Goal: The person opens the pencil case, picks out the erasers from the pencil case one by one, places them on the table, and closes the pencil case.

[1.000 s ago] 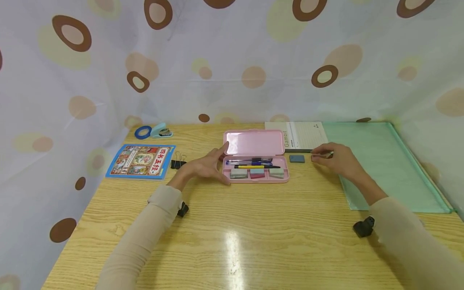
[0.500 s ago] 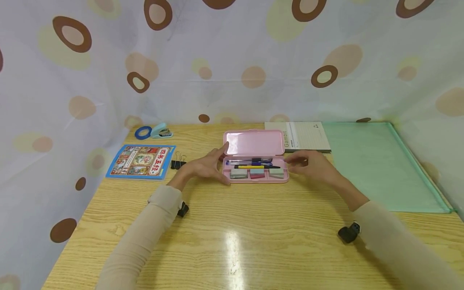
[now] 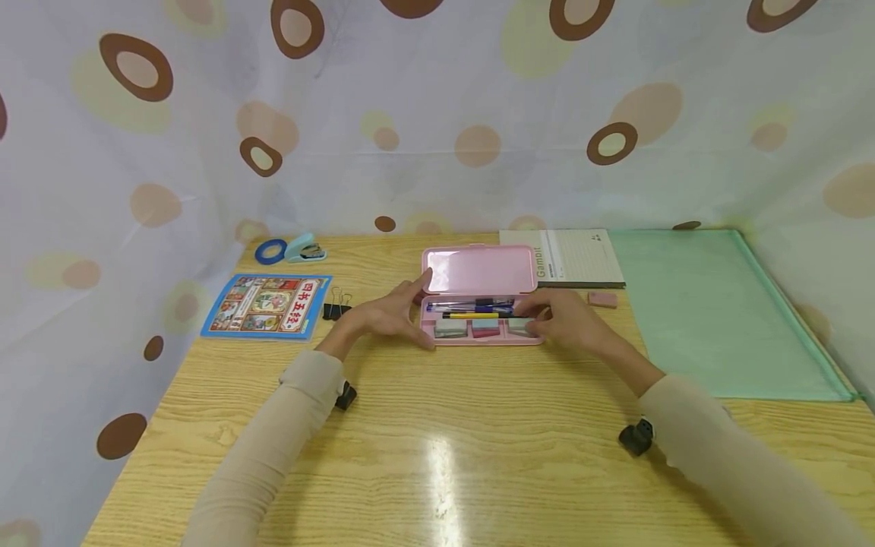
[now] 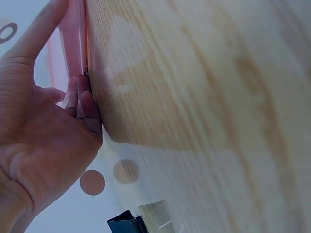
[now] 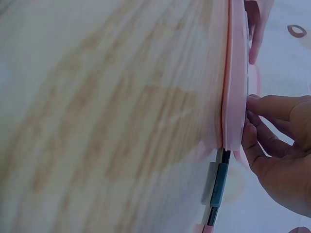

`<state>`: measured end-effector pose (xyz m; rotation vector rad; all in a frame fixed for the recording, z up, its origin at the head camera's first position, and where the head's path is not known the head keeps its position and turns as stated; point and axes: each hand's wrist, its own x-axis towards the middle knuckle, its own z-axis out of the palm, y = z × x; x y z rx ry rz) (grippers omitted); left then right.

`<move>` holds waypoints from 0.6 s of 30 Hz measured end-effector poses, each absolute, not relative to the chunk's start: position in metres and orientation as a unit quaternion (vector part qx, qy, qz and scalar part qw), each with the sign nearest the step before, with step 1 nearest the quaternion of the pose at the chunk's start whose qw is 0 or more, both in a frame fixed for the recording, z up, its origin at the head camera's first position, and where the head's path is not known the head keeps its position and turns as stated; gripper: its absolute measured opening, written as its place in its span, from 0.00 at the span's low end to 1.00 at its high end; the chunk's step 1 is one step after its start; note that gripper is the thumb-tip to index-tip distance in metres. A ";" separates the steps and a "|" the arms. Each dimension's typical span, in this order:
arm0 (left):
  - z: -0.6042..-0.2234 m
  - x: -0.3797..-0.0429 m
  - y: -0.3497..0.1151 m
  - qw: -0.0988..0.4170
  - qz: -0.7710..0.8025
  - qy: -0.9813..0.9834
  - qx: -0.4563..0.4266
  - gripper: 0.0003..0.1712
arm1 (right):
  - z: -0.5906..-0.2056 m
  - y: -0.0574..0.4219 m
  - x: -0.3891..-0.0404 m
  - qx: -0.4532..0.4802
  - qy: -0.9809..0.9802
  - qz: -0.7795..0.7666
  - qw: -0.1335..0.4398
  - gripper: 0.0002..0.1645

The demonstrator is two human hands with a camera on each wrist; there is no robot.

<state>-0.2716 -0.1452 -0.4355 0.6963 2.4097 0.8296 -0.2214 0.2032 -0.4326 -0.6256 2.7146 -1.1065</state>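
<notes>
A pink pencil case [image 3: 478, 341] lies with its lid [image 3: 481, 270] raised at the back. In its long tray are pens and a yellow-and-black pen [image 3: 472, 315]; the front compartments hold a pale eraser [image 3: 450, 328], a blue-and-pink eraser [image 3: 485, 327] and a pale green eraser [image 3: 517, 327]. My left hand [image 3: 393, 313] holds the case's left end, thumb at the front corner, fingers towards the hinge. With thumb and fingers my right hand [image 3: 574, 323] pinches the pale green eraser in the right compartment; the fingertips partly hide it. A blue eraser [image 5: 219, 184] lies beside the case, hidden in the head view.
Right of the case lie a pink eraser [image 3: 602, 299], a notebook [image 3: 581, 258] and a green translucent folder [image 3: 724, 319]. Leftward are a binder clip [image 3: 336, 311], a booklet [image 3: 266, 305], blue tape [image 3: 270, 251] and a stapler [image 3: 304, 248]. A patterned curtain [image 3: 437, 175] stands behind.
My right hand has let go of the pink eraser, leaving it below the notebook, and has moved left into the pencil case's right compartment. My left hand has stayed in place.
</notes>
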 end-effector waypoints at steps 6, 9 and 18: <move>-0.435 -0.271 -0.144 0.245 0.304 0.885 0.255 0.80 | -0.433 0.200 -0.221 -0.213 0.904 -0.367 0.052 0.14; -0.434 -0.271 -0.144 0.243 0.305 0.885 0.254 0.80 | -0.432 0.200 -0.220 -0.217 0.905 -0.364 0.046 0.13; -0.435 -0.270 -0.144 0.241 0.306 0.885 0.253 0.79 | -0.434 0.200 -0.219 -0.226 0.908 -0.352 0.037 0.13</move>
